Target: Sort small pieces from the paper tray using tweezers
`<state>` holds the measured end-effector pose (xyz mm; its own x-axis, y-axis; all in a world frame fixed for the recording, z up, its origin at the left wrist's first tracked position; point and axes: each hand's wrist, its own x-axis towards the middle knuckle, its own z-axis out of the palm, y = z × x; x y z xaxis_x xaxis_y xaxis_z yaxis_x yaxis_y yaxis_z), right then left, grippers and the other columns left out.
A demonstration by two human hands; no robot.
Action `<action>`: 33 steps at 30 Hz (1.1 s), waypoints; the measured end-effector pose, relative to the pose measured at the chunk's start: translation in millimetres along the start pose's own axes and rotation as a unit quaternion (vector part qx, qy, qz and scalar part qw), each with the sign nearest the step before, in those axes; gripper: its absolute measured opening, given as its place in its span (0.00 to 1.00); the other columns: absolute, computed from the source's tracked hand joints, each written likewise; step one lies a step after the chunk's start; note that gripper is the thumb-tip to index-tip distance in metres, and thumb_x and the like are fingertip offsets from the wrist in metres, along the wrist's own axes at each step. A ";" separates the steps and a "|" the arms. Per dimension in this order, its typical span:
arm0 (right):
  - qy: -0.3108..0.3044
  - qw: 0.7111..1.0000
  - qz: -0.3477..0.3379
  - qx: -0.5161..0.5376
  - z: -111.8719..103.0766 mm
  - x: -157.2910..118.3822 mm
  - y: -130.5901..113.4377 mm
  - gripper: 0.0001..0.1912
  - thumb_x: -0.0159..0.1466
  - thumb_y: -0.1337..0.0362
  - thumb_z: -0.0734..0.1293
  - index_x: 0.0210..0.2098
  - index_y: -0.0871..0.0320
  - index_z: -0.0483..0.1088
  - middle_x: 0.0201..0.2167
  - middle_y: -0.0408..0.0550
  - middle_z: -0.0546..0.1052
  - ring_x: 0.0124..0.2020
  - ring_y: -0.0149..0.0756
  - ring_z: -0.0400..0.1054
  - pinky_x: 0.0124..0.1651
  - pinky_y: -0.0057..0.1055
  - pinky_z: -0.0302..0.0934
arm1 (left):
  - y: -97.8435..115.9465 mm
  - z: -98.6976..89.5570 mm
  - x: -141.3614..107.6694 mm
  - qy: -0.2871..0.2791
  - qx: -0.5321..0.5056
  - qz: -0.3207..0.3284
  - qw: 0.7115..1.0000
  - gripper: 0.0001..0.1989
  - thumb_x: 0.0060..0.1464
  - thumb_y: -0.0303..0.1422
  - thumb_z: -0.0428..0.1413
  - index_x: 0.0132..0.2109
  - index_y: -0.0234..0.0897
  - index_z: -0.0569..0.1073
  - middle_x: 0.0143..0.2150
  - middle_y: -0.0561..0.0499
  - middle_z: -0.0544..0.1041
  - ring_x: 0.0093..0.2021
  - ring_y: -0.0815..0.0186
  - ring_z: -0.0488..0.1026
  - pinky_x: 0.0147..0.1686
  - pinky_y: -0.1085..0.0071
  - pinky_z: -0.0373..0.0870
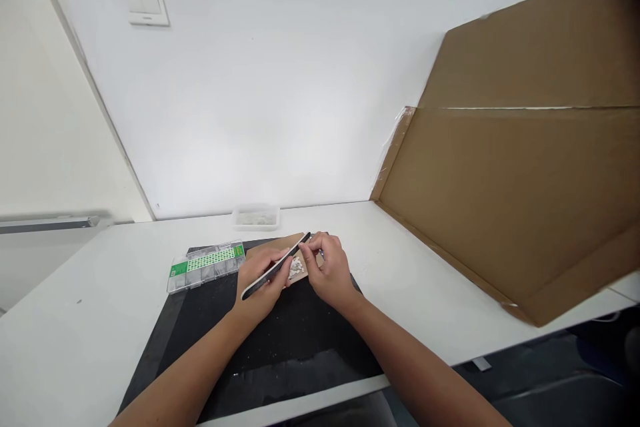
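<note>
A long, narrow dark strip with a pale edge (273, 271) slants up to the right, held in the fingers of my left hand (261, 283). My right hand (327, 270) is at the strip's upper end, its thumb and fingers pinched together; what they hold is too small to make out. Beneath and between the hands lies a brown cardboard piece (283, 243) with small whitish bits (296, 268) on it. The cardboard rests on a black mat (285, 347).
A clear compartment box with a green-and-white label (207, 265) sits at the mat's left back corner. Behind the mat is a small translucent tray (256, 217) by the wall. A large cardboard sheet (520, 180) stands on the right of the white table (75, 307).
</note>
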<state>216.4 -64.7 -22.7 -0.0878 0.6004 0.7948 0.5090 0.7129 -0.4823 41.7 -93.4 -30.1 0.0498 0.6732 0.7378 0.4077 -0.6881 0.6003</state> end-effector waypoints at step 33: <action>-0.007 1.000 -0.008 0.007 -0.5 -2.2 -1.6 0.11 0.72 0.61 0.66 0.32 0.53 0.67 0.29 0.41 0.75 0.32 0.36 0.69 0.46 0.40 0.59 | 2.8 -3.0 3.0 -0.002 -0.006 -0.031 1.000 0.09 0.65 0.37 0.59 0.47 0.40 0.82 0.35 0.51 0.84 0.25 0.69 0.78 0.33 0.71 0.76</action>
<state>216.2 -67.4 -23.5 -0.1081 0.5945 0.7968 0.4958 0.7269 -0.4752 40.3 -94.1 -25.3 0.0292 0.7154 0.6981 0.3986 -0.6488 0.6482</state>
